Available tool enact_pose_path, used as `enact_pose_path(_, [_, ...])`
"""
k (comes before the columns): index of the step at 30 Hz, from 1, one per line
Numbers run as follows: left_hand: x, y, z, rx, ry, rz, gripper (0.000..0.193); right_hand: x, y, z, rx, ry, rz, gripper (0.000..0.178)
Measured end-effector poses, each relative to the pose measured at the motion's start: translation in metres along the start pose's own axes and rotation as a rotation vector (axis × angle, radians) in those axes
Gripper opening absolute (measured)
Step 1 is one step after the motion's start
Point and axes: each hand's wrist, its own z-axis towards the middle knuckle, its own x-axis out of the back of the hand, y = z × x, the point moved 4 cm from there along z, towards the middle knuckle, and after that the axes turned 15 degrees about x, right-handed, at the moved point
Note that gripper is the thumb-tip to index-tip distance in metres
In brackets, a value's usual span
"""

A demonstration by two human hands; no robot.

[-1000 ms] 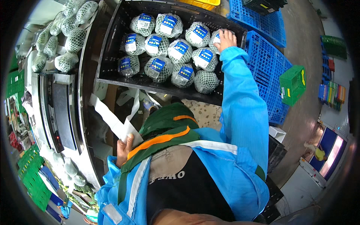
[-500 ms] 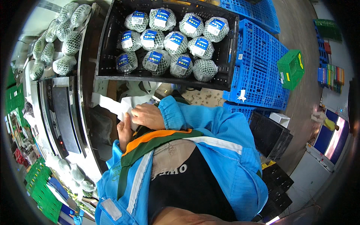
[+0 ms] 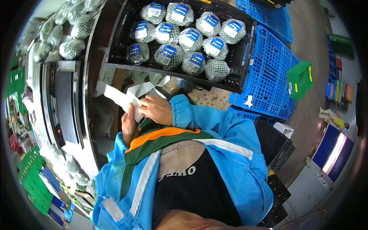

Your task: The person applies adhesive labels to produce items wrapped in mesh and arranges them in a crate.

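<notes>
White paper strip [image 3: 119,97], and it's pinched in the left hand [image 3: 129,122], just off the near-left corner of the black crate [image 3: 153,71]! Right hand [image 3: 157,110] meets it. Looks light, limp, quick to crease: take its edges. Right grip's hidden, can't tell. Beyond, 12 netted bundles [image 3: 168,56], contents unclear.

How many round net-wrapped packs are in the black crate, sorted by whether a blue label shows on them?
Blue-labelled packs: 11
Pack with no blue label in view: 1
Total in the black crate: 12
</notes>
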Motion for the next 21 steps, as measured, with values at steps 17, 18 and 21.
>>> enact_pose_path(17, [0.038,0.057,-0.036,-0.499,0.079,-0.026,0.045,0.150,0.163,-0.256,-1.020,0.497,0.192,0.034])
enact_pose_path(18, [0.017,0.053,-0.043,-0.447,-0.013,-0.071,0.044,0.140,0.183,-0.278,-1.114,0.341,0.053,0.039])
enact_pose_path(21, [-0.017,0.026,-0.053,0.109,-0.424,-0.304,0.049,0.118,0.209,-0.312,-1.288,0.034,-0.247,0.052])
